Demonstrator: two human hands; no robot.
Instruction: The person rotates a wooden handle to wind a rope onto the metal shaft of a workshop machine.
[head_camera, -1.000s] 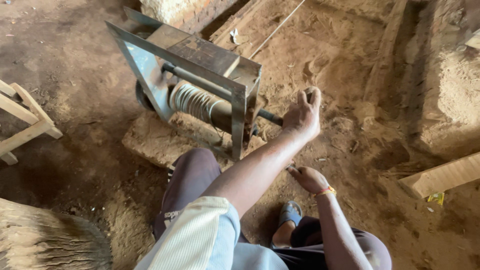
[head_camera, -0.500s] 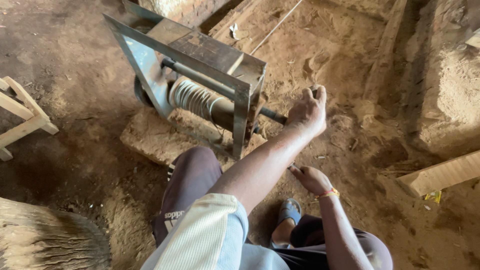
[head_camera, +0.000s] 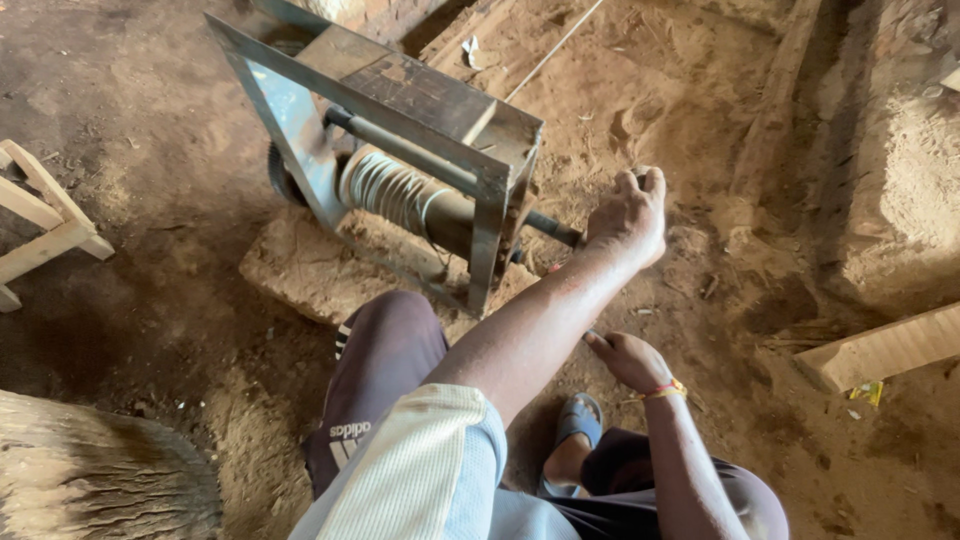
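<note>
My left hand (head_camera: 627, 214) is closed around the crank handle at the right end of a dark shaft (head_camera: 552, 229). The shaft runs through a grey metal frame (head_camera: 410, 115) that carries a spool (head_camera: 395, 198) wound with pale wire. The frame stands on a flat earthen slab (head_camera: 300, 270). My right hand (head_camera: 628, 360), with an orange band at the wrist, rests low by my knee. Its fingers are pinched on what looks like a thin wire, mostly hidden by the hand.
I sit on a dirt floor, with my sandalled foot (head_camera: 578, 425) tucked under. A wooden stand (head_camera: 45, 235) is at the left, a wooden plank (head_camera: 885, 350) at the right, a rough straw-like mass (head_camera: 95, 475) at bottom left, and a thin rod (head_camera: 550, 48) lies beyond the frame.
My left hand has shifted a little to the right with the crank handle, its fingers wrapping it more fully. My right hand has stayed in place.
</note>
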